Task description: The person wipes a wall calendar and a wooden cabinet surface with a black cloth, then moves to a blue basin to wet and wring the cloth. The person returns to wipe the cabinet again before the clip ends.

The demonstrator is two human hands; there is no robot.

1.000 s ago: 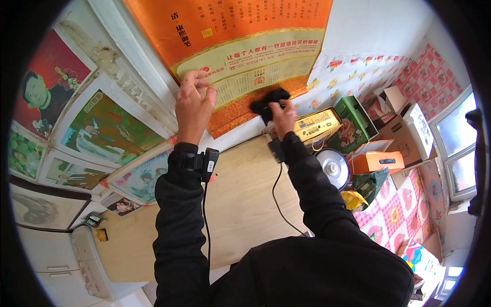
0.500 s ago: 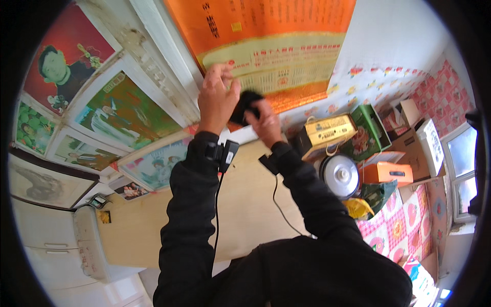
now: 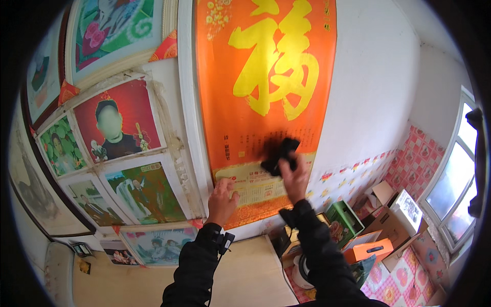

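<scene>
A tall orange wall scroll (image 3: 217, 107) with a large yellow character and a calendar panel at its foot hangs in front of me. My right hand (image 3: 295, 179) is closed round a soft-looking black thing (image 3: 280, 156), held over the lower half of the scroll. Motion smears that black thing, so its exact kind cannot be made out. My left hand (image 3: 223, 202) rests at the scroll's lower left edge, fingers stretched upward and holding nothing. Black sleeves cover both forearms, and a small black device with a cable sits at each wrist.
Framed pictures and photos (image 3: 143, 194) cover the wall at left. Below is a pale wooden surface (image 3: 240, 276). At right stand a green box (image 3: 343, 222), an orange box (image 3: 367, 250), cardboard cartons (image 3: 386, 225) and a white pot (image 3: 302, 273), near a window (image 3: 452, 179).
My view has tilted up, showing more of the scroll. My right hand has moved the black thing from below the scroll's bottom edge up over its lower half. The left hand stays near the lower left edge.
</scene>
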